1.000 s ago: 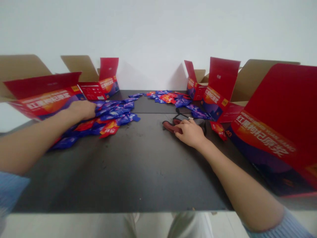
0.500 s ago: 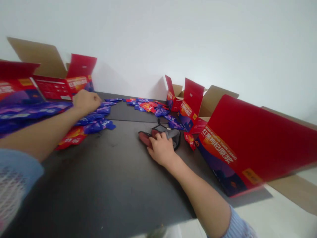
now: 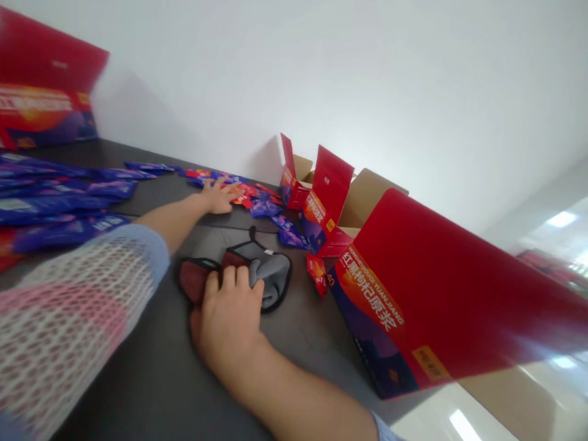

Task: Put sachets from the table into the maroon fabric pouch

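Note:
My right hand [image 3: 229, 315] lies flat on a red and grey cloth [image 3: 257, 272] on the dark table [image 3: 151, 367], fingers stretched over it. My left hand [image 3: 219, 195] reaches far across the table with fingers spread, resting on a scatter of red and blue sachets [image 3: 250, 199] near the wall. It grips nothing that I can see. A pile of blue sachets [image 3: 50, 205] lies at the left, beside my left forearm.
A large open red carton [image 3: 441, 294] stands at the right, near the table's edge. Two smaller open red cartons [image 3: 321, 196] stand behind it by the wall. Another red carton [image 3: 41, 104] is at the far left. One red sachet [image 3: 318, 272] lies by the big carton.
The view has swung right and closer. My left hand left the blue pile at the left and moved across to the far sachets, opening out. My right hand stays on the cloth.

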### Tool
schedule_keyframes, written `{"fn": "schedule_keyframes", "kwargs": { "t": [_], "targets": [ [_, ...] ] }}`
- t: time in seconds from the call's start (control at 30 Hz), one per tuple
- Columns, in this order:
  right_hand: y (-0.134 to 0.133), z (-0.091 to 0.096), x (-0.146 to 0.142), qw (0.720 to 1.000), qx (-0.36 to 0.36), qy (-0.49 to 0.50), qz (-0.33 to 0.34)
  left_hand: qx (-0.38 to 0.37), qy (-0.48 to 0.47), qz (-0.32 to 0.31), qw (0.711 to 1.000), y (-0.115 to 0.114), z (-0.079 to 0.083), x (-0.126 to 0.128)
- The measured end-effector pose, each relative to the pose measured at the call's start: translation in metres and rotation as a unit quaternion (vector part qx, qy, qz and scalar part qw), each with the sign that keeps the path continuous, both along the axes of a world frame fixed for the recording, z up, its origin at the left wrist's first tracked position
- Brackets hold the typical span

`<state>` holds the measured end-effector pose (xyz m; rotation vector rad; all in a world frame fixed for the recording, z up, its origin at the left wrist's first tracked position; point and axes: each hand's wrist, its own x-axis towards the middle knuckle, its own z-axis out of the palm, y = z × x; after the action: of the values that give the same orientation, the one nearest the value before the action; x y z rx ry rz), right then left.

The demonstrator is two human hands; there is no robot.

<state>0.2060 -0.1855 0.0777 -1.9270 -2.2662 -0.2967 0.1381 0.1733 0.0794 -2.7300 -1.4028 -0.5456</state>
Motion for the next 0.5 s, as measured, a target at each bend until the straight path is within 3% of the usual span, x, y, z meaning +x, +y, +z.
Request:
{"fn": "schedule_keyframes", "kwargs": {
  "t": [0.13,0.3,0.5],
  "targets": [
    [0.001,-0.001,0.000,1.000,0.010,0.011,0.022,0.021,0.046,0.003,0.999,-0.015,0.009,0.003],
    [0.003,-0.004,0.001,0.998,0.033,0.035,0.044,0.018,-0.029,-0.063,0.997,-0.056,0.019,-0.021],
    [0.011,0.002,0.017,0.992,0.051,0.084,0.076,0.004,-0.105,0.023,0.994,-0.118,0.014,-0.072]
  ]
}}
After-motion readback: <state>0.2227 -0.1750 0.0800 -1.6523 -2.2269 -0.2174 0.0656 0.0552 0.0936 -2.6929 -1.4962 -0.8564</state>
